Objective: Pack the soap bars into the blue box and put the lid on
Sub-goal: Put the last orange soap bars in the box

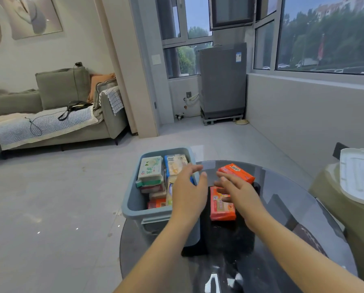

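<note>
fingers (194,169) of both hands spread wide, empty, above orange-wrapped soap bars (222,205) beside blue box (132,199).

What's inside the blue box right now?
The blue box holds several wrapped soap bars: a white-green one, a blue-yellow one, an orange one. The left hand covers its right side.

The box (134,199) sits on the table's (282,208) left edge with bars (150,169) inside, two soaps (237,171) lie right of it, and the lid (359,176) rests far right.
</note>
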Demonstrator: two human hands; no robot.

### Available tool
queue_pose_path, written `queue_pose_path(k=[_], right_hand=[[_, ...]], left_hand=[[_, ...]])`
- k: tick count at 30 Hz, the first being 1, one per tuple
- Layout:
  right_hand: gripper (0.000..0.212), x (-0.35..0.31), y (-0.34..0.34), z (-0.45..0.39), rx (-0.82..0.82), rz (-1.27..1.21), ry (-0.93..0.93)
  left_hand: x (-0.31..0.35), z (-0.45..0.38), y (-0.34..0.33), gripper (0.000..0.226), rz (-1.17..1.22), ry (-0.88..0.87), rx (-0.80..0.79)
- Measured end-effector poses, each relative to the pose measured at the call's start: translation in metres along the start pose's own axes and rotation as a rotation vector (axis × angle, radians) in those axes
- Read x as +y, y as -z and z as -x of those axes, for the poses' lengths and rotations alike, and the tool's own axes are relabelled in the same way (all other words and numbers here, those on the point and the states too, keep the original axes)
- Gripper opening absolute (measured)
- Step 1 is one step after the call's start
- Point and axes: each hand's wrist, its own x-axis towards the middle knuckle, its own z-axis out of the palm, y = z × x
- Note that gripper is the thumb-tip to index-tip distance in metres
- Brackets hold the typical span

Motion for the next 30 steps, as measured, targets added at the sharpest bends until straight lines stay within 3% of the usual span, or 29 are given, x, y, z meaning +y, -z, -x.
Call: queue_pose_path(k=[5,9,14,20,23,27,30], right_hand=[[0.027,0.014,0.038,-0.008,0.047,0.015,-0.019],[0.024,0.029,0.053,-0.018,0.036,0.052,-0.047],[0.021,0.053,0.051,-0.035,-0.014,0.105,-0.123],[0.035,0.074,0.038,-0.055,-0.101,0.203,-0.237],[0.026,0.082,0.033,-0.059,-0.158,0.181,-0.277],[0.029,0.086,0.039,-0.065,-0.135,0.152,-0.220],[0.036,0.082,0.052,-0.077,-0.083,0.127,-0.163]], left_hand=[[0.010,0.003,-0.048,0.022,0.162,0.020,-0.116],[-0.007,0.002,-0.080,0.021,0.194,0.131,-0.157],[-0.047,-0.005,-0.104,0.032,0.084,0.259,-0.104],[-0.082,-0.021,-0.115,0.053,-0.063,0.427,-0.079],[-0.092,-0.022,-0.121,0.048,0.012,0.522,-0.081],[-0.097,-0.019,-0.129,0.034,0.225,0.469,-0.031],[-0.086,-0.025,-0.136,0.037,0.353,0.453,-0.008]])
